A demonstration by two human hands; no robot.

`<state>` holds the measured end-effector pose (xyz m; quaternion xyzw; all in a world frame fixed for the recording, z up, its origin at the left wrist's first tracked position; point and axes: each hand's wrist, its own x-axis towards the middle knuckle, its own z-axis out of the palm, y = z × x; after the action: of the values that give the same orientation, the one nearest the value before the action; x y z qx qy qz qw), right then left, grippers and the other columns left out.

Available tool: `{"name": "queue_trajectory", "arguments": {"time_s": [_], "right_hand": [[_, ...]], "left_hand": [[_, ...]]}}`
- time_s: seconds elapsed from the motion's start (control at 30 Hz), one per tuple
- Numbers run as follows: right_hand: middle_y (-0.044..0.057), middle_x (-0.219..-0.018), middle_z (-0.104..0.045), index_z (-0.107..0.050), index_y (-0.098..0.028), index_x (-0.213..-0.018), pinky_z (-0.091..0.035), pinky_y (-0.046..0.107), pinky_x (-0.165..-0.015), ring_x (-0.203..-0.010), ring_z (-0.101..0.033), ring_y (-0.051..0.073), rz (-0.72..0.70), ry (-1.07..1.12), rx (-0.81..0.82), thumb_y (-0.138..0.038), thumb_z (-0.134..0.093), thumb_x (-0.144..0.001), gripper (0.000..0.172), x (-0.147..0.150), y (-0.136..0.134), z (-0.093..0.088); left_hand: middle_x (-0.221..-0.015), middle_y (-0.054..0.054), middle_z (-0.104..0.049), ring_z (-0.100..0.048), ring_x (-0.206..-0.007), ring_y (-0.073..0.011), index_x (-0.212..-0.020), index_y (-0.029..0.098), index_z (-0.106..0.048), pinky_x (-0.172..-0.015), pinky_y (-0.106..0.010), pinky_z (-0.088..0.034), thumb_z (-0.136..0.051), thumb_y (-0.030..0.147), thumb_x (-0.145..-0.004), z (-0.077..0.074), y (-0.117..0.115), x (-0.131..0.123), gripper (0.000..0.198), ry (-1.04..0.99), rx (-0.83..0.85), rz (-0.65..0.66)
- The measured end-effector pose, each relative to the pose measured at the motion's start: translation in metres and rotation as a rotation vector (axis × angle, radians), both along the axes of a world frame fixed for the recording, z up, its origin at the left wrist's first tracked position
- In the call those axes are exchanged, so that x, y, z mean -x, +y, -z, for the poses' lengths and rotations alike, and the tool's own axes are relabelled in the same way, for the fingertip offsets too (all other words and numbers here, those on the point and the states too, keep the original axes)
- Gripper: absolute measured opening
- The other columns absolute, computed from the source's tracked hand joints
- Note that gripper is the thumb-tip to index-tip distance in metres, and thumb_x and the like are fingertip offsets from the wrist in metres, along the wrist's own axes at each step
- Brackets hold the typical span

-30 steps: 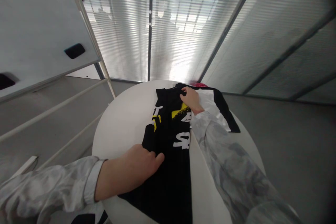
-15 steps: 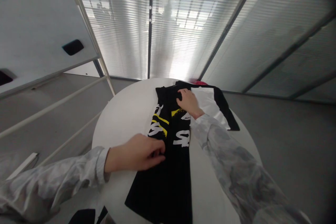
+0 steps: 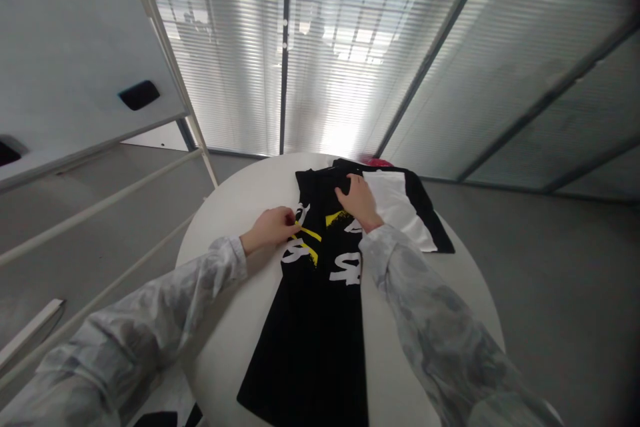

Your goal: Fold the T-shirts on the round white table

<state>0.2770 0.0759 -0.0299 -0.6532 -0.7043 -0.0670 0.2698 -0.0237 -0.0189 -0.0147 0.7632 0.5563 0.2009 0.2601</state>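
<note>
A black T-shirt [image 3: 325,320] with white and yellow print lies lengthwise on the round white table [image 3: 225,200], its left part folded over towards the middle. At the shirt's left edge, beside the yellow stripes, my left hand [image 3: 273,227] has its fingers closed in a pinch on the fabric. My right hand [image 3: 361,202] lies on the upper right of the shirt, thumb and forefinger apart. To its right is another black garment [image 3: 435,220] with a white panel [image 3: 393,203], partly behind my right hand and sleeve.
Something red [image 3: 379,162] shows at the table's far edge. A white rack frame [image 3: 195,140] and a whiteboard [image 3: 75,33] stand on the left. Glass partitions with blinds [image 3: 325,93] rise behind the table. Black and white cloth [image 3: 157,419] shows at the bottom left.
My left hand has moved away from me, from above the shirt's middle to its upper left edge, and its fingers have closed there. My right hand has stayed nearly in place.
</note>
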Motion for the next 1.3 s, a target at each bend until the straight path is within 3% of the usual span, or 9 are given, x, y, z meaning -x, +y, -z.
{"name": "queue_trajectory", "arguments": {"time_s": [0.13,0.23,0.37,0.47,0.57,0.77,0.97,1.17,1.3], "right_hand": [[0.029,-0.150,-0.062,-0.059,-0.009,-0.145,-0.039,0.058,-0.119,-0.136,-0.057,0.044,0.176,0.011,-0.041,-0.050,-0.065,-0.097,0.063,0.001,-0.001,0.005],[0.025,-0.142,-0.068,-0.061,-0.013,-0.143,-0.041,0.055,-0.116,-0.128,-0.061,0.041,0.165,0.047,-0.037,-0.048,-0.064,-0.097,0.058,0.002,0.000,0.004],[0.018,-0.137,-0.070,-0.064,-0.019,-0.138,-0.047,0.052,-0.112,-0.123,-0.064,0.036,0.105,0.115,-0.063,-0.036,-0.061,-0.097,0.044,-0.005,0.005,-0.003],[0.015,-0.132,-0.069,-0.066,-0.020,-0.134,-0.054,0.046,-0.104,-0.111,-0.068,0.030,0.068,0.208,-0.068,-0.021,-0.058,-0.091,0.043,-0.014,0.009,-0.007],[0.013,-0.122,-0.069,-0.071,-0.020,-0.125,-0.057,0.041,-0.098,-0.100,-0.068,0.026,0.007,0.272,-0.056,-0.007,-0.052,-0.084,0.047,-0.017,0.014,-0.012],[0.013,-0.117,-0.069,-0.075,-0.019,-0.106,-0.055,0.039,-0.107,-0.110,-0.067,0.026,-0.138,0.314,-0.133,-0.004,-0.043,-0.089,0.039,0.016,0.032,-0.027],[0.018,-0.140,-0.067,-0.070,-0.015,-0.132,-0.052,0.045,-0.117,-0.127,-0.066,0.031,-0.195,0.214,0.063,-0.016,-0.061,-0.090,0.044,0.058,0.038,-0.031],[0.021,-0.163,-0.059,-0.060,-0.014,-0.155,-0.037,0.050,-0.133,-0.155,-0.051,0.035,-0.399,-0.008,0.123,-0.039,-0.063,-0.103,0.058,0.104,-0.021,-0.009],[0.020,-0.171,-0.051,-0.055,-0.013,-0.159,-0.034,0.053,-0.135,-0.162,-0.042,0.035,-0.467,-0.025,0.127,-0.048,-0.059,-0.109,0.062,0.117,-0.082,0.003]], "left_hand": [[-0.111,-0.011,-0.083,-0.077,-0.088,-0.0248,-0.121,0.021,-0.066,-0.079,-0.033,-0.056,-0.082,0.056,-0.090,0.004,0.047,-0.019,0.049,-0.233,0.026,-0.205],[-0.095,-0.010,-0.083,-0.077,-0.077,-0.0261,-0.132,0.015,-0.062,-0.075,-0.036,-0.058,-0.091,0.058,-0.082,0.008,0.087,-0.038,0.072,-0.373,0.086,-0.279],[-0.067,-0.004,-0.073,-0.075,-0.071,-0.0269,-0.097,0.016,-0.076,-0.070,-0.034,-0.056,-0.097,0.039,-0.073,0.019,0.125,-0.059,0.040,-0.530,0.116,-0.351],[-0.065,-0.005,-0.072,-0.075,-0.068,-0.0257,-0.082,0.016,-0.077,-0.066,-0.033,-0.056,-0.089,0.036,-0.080,0.025,0.137,-0.062,0.023,-0.588,0.113,-0.362],[-0.080,-0.008,-0.079,-0.077,-0.079,-0.0260,-0.092,0.016,-0.079,-0.073,-0.034,-0.060,-0.080,0.037,-0.090,0.027,0.141,-0.048,0.022,-0.638,0.052,-0.384],[-0.111,-0.014,-0.082,-0.076,-0.114,-0.0323,-0.113,0.018,-0.076,-0.103,-0.044,-0.060,-0.078,0.036,-0.094,0.021,0.146,0.007,0.026,-0.595,-0.110,-0.479],[-0.137,-0.021,-0.075,-0.069,-0.136,-0.0369,-0.129,0.015,-0.068,-0.120,-0.049,-0.049,-0.073,0.032,-0.097,0.013,0.153,0.057,0.036,-0.456,-0.205,-0.611],[-0.159,-0.027,-0.061,-0.055,-0.153,-0.0415,-0.147,0.012,-0.059,-0.129,-0.054,-0.041,-0.082,0.038,-0.092,0.014,0.136,0.071,0.064,-0.274,-0.314,-0.566],[-0.167,-0.020,-0.056,-0.048,-0.159,-0.0404,-0.144,0.019,-0.067,-0.136,-0.056,-0.030,-0.081,0.047,-0.094,0.022,0.110,0.060,0.059,-0.070,-0.484,-0.204]]}}
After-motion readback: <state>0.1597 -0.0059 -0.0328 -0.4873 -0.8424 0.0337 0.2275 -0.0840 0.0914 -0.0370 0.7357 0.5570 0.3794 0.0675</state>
